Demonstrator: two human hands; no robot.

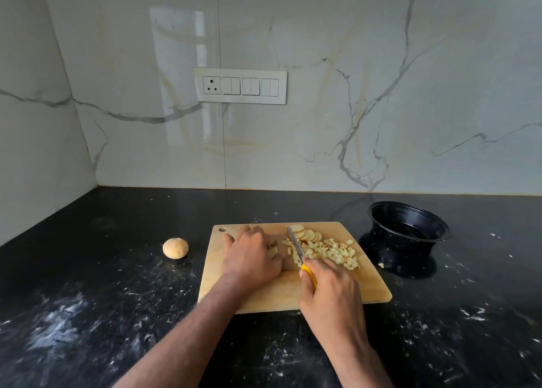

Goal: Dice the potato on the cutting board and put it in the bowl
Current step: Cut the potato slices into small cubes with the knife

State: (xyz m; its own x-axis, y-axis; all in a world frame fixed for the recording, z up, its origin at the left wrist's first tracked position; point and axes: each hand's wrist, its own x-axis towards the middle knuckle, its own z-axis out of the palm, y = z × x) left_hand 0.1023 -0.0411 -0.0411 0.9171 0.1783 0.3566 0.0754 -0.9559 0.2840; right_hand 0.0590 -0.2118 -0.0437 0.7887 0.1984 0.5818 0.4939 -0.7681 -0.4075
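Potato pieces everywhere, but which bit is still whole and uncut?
The round whole potato lying on the black counter left of the cutting board; the others are slices and small cubes.

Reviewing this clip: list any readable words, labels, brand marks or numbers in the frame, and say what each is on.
None can be read.
switch panel: a tiny mark below the middle switches, too small to read.
knife, cutting board, black bowl: no print visible.
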